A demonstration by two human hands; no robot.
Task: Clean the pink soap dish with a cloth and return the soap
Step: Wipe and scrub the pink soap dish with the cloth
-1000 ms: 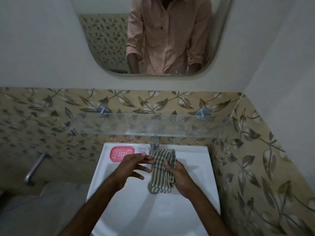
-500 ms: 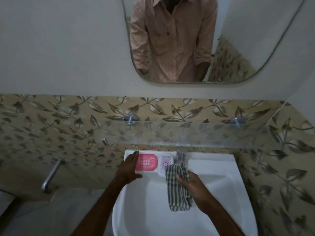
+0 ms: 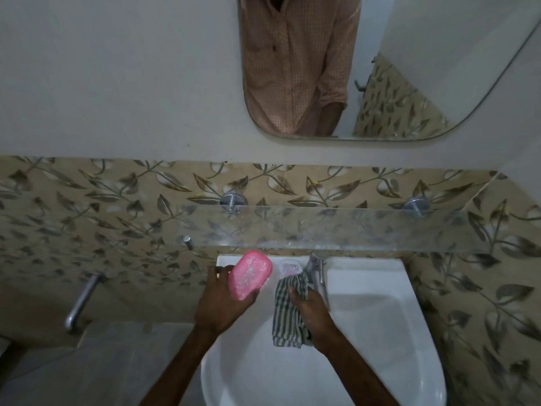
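Observation:
My left hand (image 3: pixel 222 303) holds the pink soap dish (image 3: pixel 249 273) lifted and tilted above the back left corner of the white sink (image 3: pixel 380 332), its speckled face turned toward me. The soap (image 3: pixel 289 266), pale with a pink pattern, lies on the sink's back ledge between the dish and the tap. My right hand (image 3: pixel 310 315) grips a green-and-white striped cloth (image 3: pixel 288 312) that hangs over the basin, just right of the dish and apart from it.
A chrome tap (image 3: pixel 314 272) stands at the back of the sink behind the cloth. A glass shelf (image 3: pixel 322 227) juts out above the sink. A metal pipe fitting (image 3: pixel 82 300) sticks out of the tiled wall on the left. A mirror (image 3: pixel 366 68) hangs above.
My left hand has lifted the pink dish off the sink ledge and tilted it up. The right hand still holds the cloth over the basin. The camera view shifted left.

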